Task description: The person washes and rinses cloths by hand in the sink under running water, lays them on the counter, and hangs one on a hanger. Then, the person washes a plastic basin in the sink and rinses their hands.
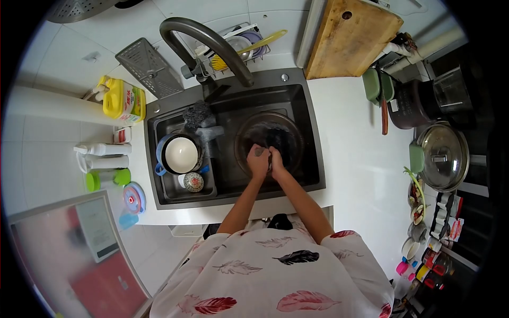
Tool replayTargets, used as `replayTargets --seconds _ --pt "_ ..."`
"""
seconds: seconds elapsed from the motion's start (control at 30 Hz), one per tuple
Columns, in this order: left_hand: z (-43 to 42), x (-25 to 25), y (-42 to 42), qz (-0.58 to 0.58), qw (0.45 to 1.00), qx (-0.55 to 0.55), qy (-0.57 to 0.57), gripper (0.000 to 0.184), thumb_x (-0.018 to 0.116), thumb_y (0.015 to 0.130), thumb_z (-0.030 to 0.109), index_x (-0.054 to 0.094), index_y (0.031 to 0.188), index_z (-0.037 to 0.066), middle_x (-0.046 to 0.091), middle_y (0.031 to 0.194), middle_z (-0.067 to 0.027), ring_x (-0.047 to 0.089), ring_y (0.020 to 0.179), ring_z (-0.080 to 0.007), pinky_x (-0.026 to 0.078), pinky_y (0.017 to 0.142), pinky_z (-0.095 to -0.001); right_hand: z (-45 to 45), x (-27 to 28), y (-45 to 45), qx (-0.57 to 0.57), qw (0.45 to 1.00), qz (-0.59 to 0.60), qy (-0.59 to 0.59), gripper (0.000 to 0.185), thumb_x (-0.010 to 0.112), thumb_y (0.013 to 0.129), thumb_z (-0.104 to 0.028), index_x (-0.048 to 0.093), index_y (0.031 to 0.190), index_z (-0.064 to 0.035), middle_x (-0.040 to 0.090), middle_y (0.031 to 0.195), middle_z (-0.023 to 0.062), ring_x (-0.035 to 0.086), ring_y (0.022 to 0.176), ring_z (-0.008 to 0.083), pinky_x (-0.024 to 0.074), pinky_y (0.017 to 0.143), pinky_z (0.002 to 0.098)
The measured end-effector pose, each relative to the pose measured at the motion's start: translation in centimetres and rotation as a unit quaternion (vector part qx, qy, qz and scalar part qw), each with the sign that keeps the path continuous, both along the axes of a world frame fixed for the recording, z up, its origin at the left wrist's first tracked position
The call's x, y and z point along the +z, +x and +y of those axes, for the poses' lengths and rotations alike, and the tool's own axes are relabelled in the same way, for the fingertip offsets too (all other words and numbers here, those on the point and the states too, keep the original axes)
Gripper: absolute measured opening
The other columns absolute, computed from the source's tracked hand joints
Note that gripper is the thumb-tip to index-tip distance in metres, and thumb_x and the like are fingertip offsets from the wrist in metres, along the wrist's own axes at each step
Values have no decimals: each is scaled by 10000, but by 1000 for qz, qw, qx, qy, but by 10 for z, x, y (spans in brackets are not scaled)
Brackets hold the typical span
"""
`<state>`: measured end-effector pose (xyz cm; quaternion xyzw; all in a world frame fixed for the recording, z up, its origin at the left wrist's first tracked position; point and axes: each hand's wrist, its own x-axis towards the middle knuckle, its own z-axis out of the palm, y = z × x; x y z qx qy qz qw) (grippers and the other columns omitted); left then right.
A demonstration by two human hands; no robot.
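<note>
My left hand (257, 162) and my right hand (276, 162) are close together over a round, dark see-through bowl (242, 132) in the right basin of the sink. Both have their fingers curled in. A small greyish-brown thing (260, 151) shows at my left fingers; its kind is unclear. Whatever my right fingers hold is hidden. Inside the bowl lies something dark and glossy (275, 137), too unclear to name.
Left in the dark sink (233, 199), a tray holds a white bowl (181, 155), a patterned cup (193, 182) and grey scrubbing cloths (199, 116). The curved faucet (212, 40) arches overhead. A yellow detergent jug (123, 99) stands left; a wooden cutting board (350, 42) leans behind.
</note>
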<state>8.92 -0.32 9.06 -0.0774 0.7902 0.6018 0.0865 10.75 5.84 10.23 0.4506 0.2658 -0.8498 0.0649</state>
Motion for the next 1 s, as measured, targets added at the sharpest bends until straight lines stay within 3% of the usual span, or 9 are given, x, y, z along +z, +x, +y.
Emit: replayTargets --seconds 0.1,0.23,0.27,0.53,0.63,0.73,0.8,0.9,1.0 --pt "-7 2 -11 36 994 -56 -92 204 582 671 179 498 779 28 513 633 -74 487 597 -156 408 590 -295 17 -16 -1 36 990 30 -131 247 505 750 -258 506 906 -66 529 844 76 525 784 218 439 677 328" --pt "-24 -39 -49 42 998 30 26 348 489 807 320 456 971 15 527 771 -85 503 665 -215 420 648 -311 32 -7 -41 53 992 85 81 357 559 735 -319 514 963 -46 537 907 59 529 801 173 451 658 306" --pt "-25 -4 -51 3 997 52 64 368 445 842 303 482 916 -55 535 918 -201 519 855 -298 387 761 -329 38 0 -58 77 985 100 119 346 553 750 -320 522 953 -41 543 879 44 525 787 150 439 621 287" --pt "-43 -66 -33 7 981 -170 -92 279 489 775 187 496 920 -51 544 915 -208 534 856 -305 407 746 -343 52 32 -187 38 976 187 109 388 583 743 -358 463 927 -39 510 800 34 505 748 216 430 638 328" --pt "-38 -76 -19 -134 972 -190 -37 293 503 749 180 499 936 -45 531 955 -187 536 855 -275 419 728 -328 55 -25 -179 109 851 48 511 413 583 711 -284 454 987 -6 469 998 139 460 906 301 402 738 388" --pt "-37 -71 -9 -255 956 -144 -18 321 493 743 174 482 992 -30 526 963 -151 534 840 -252 433 692 -327 68 -62 -114 329 775 12 540 475 588 686 -243 441 1097 -54 336 1178 191 349 1069 352 349 843 448" --pt "-40 -85 -3 -286 951 -113 -19 373 455 756 178 417 1099 36 498 875 -81 480 639 -155 421 549 -271 41 -63 -62 436 602 -145 653 514 620 667 -261 431 1129 -137 323 1214 179 299 1121 377 319 842 541" --pt "-46 -67 -11 -368 906 -148 145 421 446 764 209 373 1152 61 495 890 -87 471 629 -151 421 543 -277 16 -113 -1 463 597 -159 636 536 611 684 -260 399 1173 -207 290 1255 161 244 1151 406 269 846 612" --pt "-46 -86 -11 -425 897 -63 107 452 430 782 281 344 1183 93 490 955 -107 483 680 -185 433 599 -335 -3 -131 9 433 455 -176 757 521 567 724 -214 367 1205 -225 292 1243 156 269 1122 417 346 807 569"
